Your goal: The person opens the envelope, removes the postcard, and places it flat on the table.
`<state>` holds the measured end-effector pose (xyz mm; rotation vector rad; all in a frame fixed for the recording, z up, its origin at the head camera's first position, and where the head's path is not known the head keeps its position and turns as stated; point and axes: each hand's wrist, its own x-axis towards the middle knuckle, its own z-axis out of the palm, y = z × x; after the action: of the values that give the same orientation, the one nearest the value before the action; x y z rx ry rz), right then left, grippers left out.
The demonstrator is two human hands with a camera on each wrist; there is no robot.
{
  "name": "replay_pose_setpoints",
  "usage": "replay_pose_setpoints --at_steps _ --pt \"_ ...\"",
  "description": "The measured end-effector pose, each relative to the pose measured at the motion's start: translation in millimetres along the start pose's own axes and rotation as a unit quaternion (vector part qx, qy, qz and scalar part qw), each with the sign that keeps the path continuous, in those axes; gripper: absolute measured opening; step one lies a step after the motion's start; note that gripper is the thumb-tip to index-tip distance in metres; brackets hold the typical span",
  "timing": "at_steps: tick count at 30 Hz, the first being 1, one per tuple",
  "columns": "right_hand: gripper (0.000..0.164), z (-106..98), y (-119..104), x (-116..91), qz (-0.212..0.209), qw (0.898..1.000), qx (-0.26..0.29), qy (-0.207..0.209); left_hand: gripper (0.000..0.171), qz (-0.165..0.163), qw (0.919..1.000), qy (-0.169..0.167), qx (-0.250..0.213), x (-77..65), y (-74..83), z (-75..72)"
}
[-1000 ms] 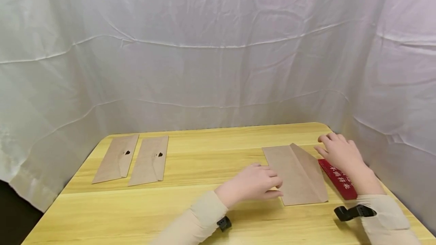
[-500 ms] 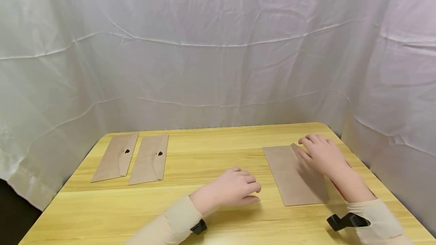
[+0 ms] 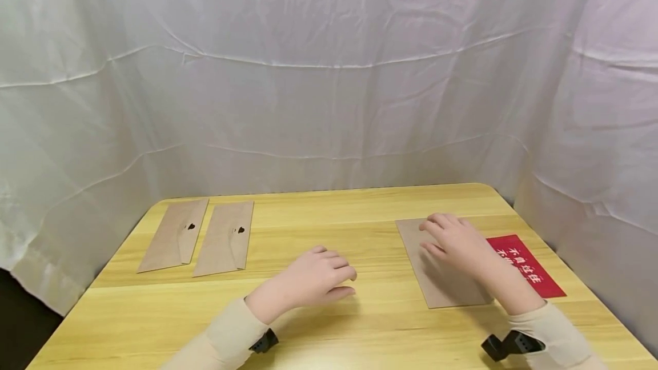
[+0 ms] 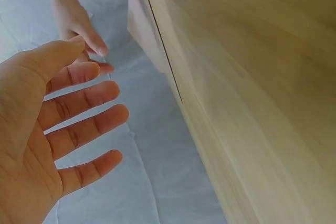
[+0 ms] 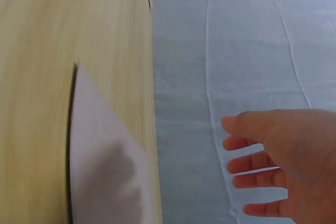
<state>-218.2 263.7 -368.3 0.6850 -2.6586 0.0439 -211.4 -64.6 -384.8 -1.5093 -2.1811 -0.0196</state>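
Observation:
A brown paper envelope [image 3: 421, 273] lies flat on the right part of the table, its right side hidden under my right hand [image 3: 457, 244]. That hand hovers over the envelope with relaxed, spread fingers and holds nothing; in the right wrist view its shadow falls on the envelope [image 5: 105, 177]. Partly behind my right forearm is a red card [image 3: 534, 273] with white characters, just right of the envelope. My left hand [image 3: 308, 278] hangs above the middle of the table, fingers loosely spread around nothing, as the left wrist view also shows.
Two brown envelopes with a small black mark, the outer one [image 3: 172, 238] and the inner one [image 3: 226, 241], lie side by side at the table's left. Pale curtains [image 3: 329, 101] surround the wooden table [image 3: 329, 216] at the back and sides.
My left hand has moved left, away from the right-hand envelope. My right hand has moved left from over the red card to above the envelope, uncovering more of the card.

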Motion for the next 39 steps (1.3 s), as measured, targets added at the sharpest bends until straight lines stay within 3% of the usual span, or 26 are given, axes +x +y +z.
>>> replay_pose_setpoints --at_steps 5,12,21,29,39 --pt "0.028 1.9 -14.9 2.4 -0.056 0.998 0.005 0.02 0.018 -0.016 0.9998 0.005 0.009 -18.6 -6.8 -1.1" --pt "0.032 11.5 -34.6 1.2 -0.099 0.994 0.026 0.025 0.023 -0.074 0.9969 -0.025 0.005 -48.2 -17.7 -12.3" --pt "0.035 20.3 -58.4 -2.2 -0.162 0.985 0.036 0.036 0.023 -0.129 0.9913 -0.01 0.02 -80.5 -30.4 -27.9" --pt "0.036 21.1 -78.0 -6.0 -0.18 0.982 0.054 0.008 0.023 -0.173 0.9848 -0.009 -0.008 -105.6 -43.7 -32.9" --pt "0.047 20.2 -101.7 2.0 -0.206 0.977 0.046 -0.011 0.025 -0.231 0.9727 -0.02 -0.007 -122.9 -66.5 -36.9"
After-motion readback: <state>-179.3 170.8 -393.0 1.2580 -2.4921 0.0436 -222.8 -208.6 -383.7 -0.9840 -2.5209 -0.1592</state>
